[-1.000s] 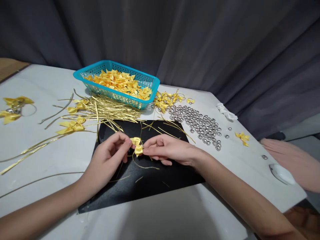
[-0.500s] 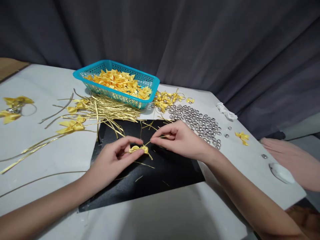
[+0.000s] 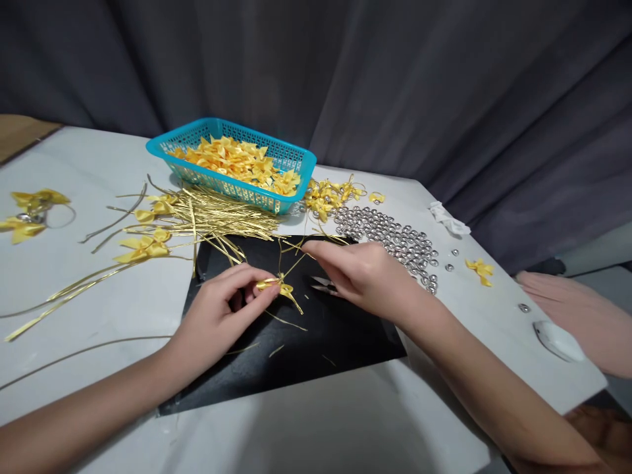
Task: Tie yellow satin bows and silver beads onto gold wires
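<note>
Over the black mat (image 3: 296, 349), my left hand (image 3: 230, 306) pinches a yellow ribbon bow (image 3: 286, 288) between thumb and fingers. A thin gold cord (image 3: 295, 264) runs up from the bow to the fingertips of my right hand (image 3: 358, 273), which are closed on it. Under my right palm the pointed metal blades of a small cutting tool (image 3: 323, 286) show; the rest of it is hidden by the hand. Short cord scraps (image 3: 286, 320) lie on the mat below the bow.
A blue basket (image 3: 231, 182) of yellow bows stands at the back, behind a pile of gold cords (image 3: 222, 214). Right of the mat are many silver beads (image 3: 395, 240), a crumpled white tissue (image 3: 448, 219) and a white mouse-like object (image 3: 557, 340). More bows (image 3: 143, 247) lie left.
My right hand has turned and lifted slightly, drawing the cord up from the bow. The blades beneath it now show. The bow has tilted in my left fingers.
</note>
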`<control>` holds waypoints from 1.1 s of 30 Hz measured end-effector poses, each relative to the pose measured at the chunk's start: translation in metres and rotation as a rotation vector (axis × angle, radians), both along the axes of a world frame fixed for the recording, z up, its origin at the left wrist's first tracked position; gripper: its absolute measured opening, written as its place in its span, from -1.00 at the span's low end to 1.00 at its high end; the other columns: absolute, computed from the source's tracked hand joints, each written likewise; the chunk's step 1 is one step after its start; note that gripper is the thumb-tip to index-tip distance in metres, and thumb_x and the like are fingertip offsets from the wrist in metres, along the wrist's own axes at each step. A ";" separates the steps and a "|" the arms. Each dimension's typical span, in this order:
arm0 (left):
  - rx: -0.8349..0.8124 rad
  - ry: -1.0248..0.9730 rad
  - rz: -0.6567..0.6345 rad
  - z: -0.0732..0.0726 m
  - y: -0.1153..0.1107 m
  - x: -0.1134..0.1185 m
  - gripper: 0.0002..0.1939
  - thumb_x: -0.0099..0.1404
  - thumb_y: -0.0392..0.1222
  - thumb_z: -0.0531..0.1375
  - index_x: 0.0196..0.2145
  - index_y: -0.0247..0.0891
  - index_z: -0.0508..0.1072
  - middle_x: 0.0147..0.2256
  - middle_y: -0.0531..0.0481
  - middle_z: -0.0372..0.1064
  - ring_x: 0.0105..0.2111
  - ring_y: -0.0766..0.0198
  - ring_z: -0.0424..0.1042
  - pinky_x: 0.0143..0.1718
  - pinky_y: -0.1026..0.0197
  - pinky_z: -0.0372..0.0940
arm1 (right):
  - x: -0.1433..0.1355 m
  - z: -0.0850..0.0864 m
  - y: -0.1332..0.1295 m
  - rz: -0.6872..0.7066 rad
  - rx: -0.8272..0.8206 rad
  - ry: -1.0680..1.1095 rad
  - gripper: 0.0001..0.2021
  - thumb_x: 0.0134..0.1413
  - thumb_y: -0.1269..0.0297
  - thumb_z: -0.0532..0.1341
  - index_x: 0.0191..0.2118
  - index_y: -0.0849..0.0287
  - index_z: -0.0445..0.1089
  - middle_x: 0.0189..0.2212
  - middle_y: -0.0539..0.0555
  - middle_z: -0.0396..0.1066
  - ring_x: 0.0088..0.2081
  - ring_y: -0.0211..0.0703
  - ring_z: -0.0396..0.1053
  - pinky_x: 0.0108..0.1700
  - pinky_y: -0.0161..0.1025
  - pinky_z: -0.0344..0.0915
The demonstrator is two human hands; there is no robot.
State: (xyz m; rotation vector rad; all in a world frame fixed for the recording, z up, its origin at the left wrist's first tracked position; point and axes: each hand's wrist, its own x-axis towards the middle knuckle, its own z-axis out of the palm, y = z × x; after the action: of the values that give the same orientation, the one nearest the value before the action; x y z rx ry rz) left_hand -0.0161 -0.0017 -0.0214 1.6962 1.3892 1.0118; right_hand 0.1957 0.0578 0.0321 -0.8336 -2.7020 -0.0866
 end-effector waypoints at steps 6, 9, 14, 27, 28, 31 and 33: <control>-0.050 -0.047 0.028 0.005 -0.004 0.001 -0.77 0.24 -0.03 0.18 -0.43 -0.21 0.50 -0.50 0.08 0.41 -0.50 0.32 0.34 -0.50 0.32 0.19 | -0.009 0.001 -0.003 -0.121 -0.343 0.113 -0.80 0.24 0.41 0.09 -0.23 0.29 0.47 -0.52 0.03 0.46 -0.56 -0.35 0.29 -0.43 -0.39 0.11; -0.062 -0.038 0.018 0.006 -0.003 0.001 -0.75 0.24 -0.02 0.15 -0.44 -0.20 0.51 -0.50 0.07 0.45 -0.50 0.30 0.38 -0.48 0.31 0.23 | -0.013 0.003 -0.002 -0.169 -0.484 0.081 -0.83 0.22 0.42 0.12 -0.24 0.27 0.48 -0.54 -0.01 0.42 -0.56 -0.37 0.25 -0.42 -0.39 0.09; -0.063 -0.043 0.010 0.008 -0.004 0.001 -0.72 0.24 -0.01 0.13 -0.49 -0.21 0.50 -0.53 0.07 0.45 -0.52 0.31 0.39 -0.49 0.33 0.24 | -0.015 0.000 -0.001 -0.198 -0.514 0.190 -0.82 0.15 0.41 0.19 -0.15 0.28 0.47 -0.48 -0.01 0.38 -0.58 -0.40 0.13 -0.45 -0.39 0.08; -0.088 -0.126 -0.015 0.009 -0.004 0.001 -0.69 0.27 -0.02 0.10 -0.50 -0.22 0.48 -0.58 0.08 0.38 -0.57 0.35 0.31 -0.55 0.35 0.19 | -0.027 -0.008 -0.013 -0.152 -0.944 0.370 -0.89 0.11 0.38 0.21 -0.37 0.30 0.45 -0.53 -0.06 0.30 -0.61 -0.46 0.00 -0.59 -0.42 -0.04; -0.088 -0.131 -0.007 0.009 -0.004 0.001 -0.71 0.26 -0.02 0.11 -0.48 -0.22 0.49 -0.57 0.07 0.40 -0.56 0.33 0.32 -0.54 0.34 0.20 | -0.027 -0.008 -0.013 -0.154 -0.937 0.373 -0.89 0.11 0.38 0.21 -0.37 0.30 0.45 -0.52 -0.06 0.31 -0.61 -0.46 0.00 -0.59 -0.42 -0.03; -0.094 -0.130 0.018 0.009 -0.004 0.002 -0.77 0.22 -0.03 0.15 -0.32 -0.22 0.49 -0.50 0.04 0.43 -0.54 0.30 0.34 -0.54 0.31 0.21 | -0.027 -0.009 -0.013 -0.161 -0.916 0.370 -0.89 0.10 0.38 0.21 -0.38 0.29 0.45 -0.52 -0.06 0.32 -0.61 -0.46 0.02 -0.58 -0.44 -0.01; -0.104 -0.117 0.021 0.008 -0.004 0.002 -0.75 0.21 -0.01 0.17 -0.29 -0.23 0.47 -0.51 0.05 0.41 -0.55 0.30 0.33 -0.56 0.31 0.19 | -0.028 -0.009 -0.013 -0.159 -0.930 0.363 -0.89 0.11 0.37 0.21 -0.39 0.28 0.44 -0.54 -0.07 0.30 -0.61 -0.46 0.03 -0.58 -0.44 0.00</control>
State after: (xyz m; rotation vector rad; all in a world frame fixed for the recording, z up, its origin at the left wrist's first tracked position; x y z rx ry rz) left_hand -0.0140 -0.0061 -0.0133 1.5250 1.3629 1.0160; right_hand 0.1682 0.0446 0.0231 -1.1416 -2.2462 1.2303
